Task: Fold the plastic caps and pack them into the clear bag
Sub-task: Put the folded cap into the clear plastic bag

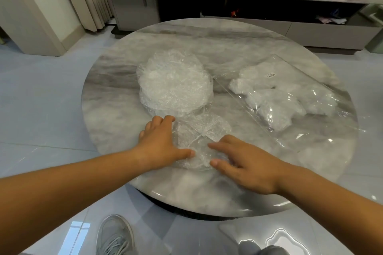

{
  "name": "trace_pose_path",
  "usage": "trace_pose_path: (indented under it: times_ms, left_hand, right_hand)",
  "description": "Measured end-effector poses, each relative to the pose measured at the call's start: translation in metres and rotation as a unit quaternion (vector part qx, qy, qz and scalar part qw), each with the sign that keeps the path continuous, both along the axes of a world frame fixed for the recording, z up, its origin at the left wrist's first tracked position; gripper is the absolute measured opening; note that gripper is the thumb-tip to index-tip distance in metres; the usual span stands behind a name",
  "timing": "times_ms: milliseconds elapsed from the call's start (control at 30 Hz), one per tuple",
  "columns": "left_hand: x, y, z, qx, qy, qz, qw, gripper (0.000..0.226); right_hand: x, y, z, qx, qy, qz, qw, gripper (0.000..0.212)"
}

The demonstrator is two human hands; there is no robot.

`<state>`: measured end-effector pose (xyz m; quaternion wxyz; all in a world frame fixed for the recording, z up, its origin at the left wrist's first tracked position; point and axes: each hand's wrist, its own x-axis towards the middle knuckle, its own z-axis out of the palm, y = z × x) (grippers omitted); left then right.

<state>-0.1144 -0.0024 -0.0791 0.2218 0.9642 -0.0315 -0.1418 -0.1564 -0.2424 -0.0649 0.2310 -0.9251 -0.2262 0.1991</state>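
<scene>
Both hands lay released and flat, fingers straight: the left hand [159, 143] pressed the left edge of a crumpled plastic cap [199, 130] on the near part of the round marble desk [228, 41], while the right hand [244, 163] rested its fingertips on the cap's near right edge. Just behind that cap, touching it, sat a rounded pile of unfolded caps [176, 83]. To the right lay the clear bag [310, 130], flat on the desk, with several folded caps [275, 103] bunched inside it.
</scene>
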Motion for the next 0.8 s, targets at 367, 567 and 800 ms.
trace_pose_path:
  times_ms: [367, 567, 800]
  left_hand:
    - [-0.007, -0.004, -0.007, -0.043, -0.004, -0.067, 0.997, 0.12]
    - [-0.008, -0.004, -0.009, -0.036, -0.012, -0.069, 0.997, 0.124]
    - [-0.001, -0.003, -0.002, -0.016, 0.017, -0.055, 0.998, 0.123]
  right_hand:
    - [0.048, 0.008, 0.007, 0.249, 0.131, -0.276, 0.919, 0.047]
    - [0.041, 0.011, 0.015, 0.333, 0.116, -0.286, 0.891, 0.052]
    - [-0.013, 0.01, 0.016, 0.217, 0.008, -0.071, 0.973, 0.058]
